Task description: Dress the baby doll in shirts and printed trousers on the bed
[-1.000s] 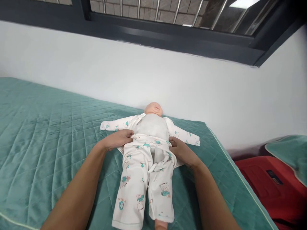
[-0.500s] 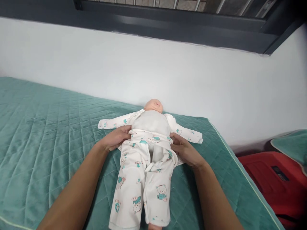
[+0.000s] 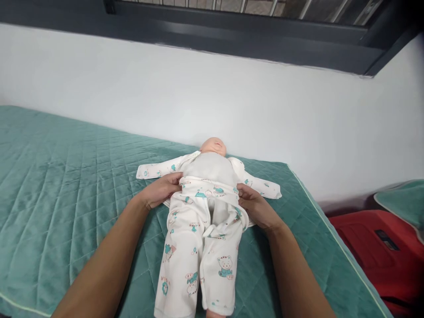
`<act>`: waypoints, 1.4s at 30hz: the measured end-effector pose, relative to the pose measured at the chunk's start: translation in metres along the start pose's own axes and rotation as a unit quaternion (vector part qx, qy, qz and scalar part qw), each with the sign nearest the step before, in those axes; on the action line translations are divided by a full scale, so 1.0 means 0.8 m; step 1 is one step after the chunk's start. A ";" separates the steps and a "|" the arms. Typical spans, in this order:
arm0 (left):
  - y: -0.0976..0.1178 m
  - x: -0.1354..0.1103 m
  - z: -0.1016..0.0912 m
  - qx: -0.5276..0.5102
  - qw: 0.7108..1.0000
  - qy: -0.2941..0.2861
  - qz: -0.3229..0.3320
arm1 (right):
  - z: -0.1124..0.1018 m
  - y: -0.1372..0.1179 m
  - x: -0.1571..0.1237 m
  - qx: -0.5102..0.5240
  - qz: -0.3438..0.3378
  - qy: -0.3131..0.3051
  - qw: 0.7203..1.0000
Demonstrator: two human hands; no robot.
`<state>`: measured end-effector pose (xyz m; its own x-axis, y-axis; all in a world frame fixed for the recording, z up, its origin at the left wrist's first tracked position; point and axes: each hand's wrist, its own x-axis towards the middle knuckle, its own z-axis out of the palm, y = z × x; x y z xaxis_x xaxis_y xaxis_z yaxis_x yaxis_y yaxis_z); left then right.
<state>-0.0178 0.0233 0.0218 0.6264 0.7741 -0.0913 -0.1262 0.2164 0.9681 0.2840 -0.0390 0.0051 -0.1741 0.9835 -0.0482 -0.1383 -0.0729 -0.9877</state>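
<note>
A baby doll (image 3: 213,146) lies on its back on a green quilted mattress (image 3: 66,176), head toward the wall. It wears white printed trousers (image 3: 198,247), and an open white printed top (image 3: 155,170) is spread under it with both sleeves out. My left hand (image 3: 162,189) grips the trousers' waistband at the doll's left side in view. At the other side my right hand (image 3: 253,205) pinches the same waistband. The doll's grey torso (image 3: 208,167) is bare above the waistband.
A white wall rises just behind the doll's head, with a dark window frame (image 3: 232,39) above it. Right of the mattress edge sits a red case (image 3: 374,251), and a green cushion (image 3: 402,201) lies beyond it.
Both hands have drawn the waistband a little higher up the doll's torso. The view has tilted down slightly since the earliest frame.
</note>
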 end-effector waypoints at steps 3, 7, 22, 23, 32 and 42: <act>0.001 -0.001 0.000 0.010 1.000 -0.002 0.004 | 0.002 0.000 0.001 -0.021 0.004 0.016 1.000; -0.002 0.003 -0.003 0.029 0.999 0.024 0.004 | 0.004 -0.002 0.001 -0.043 0.012 0.036 0.998; 0.001 0.008 0.003 0.278 0.949 0.140 0.044 | 0.020 -0.001 0.007 -0.132 -0.012 0.080 0.988; 0.001 0.010 0.004 0.305 0.939 0.150 0.053 | 0.020 0.001 0.008 -0.140 -0.020 0.086 0.986; -0.005 0.017 0.011 0.454 0.861 0.206 0.101 | 0.022 0.000 0.013 -0.210 -0.035 0.210 0.954; 0.002 0.010 0.024 0.351 0.866 0.264 0.239 | 0.047 -0.023 -0.002 -0.240 -0.197 0.175 0.934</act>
<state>0.0017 0.0181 0.0273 0.1684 0.8801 0.4438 0.3410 -0.4745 0.8115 0.2501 -0.0455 0.0289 0.1392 0.9181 0.3710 0.3442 0.3064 -0.8875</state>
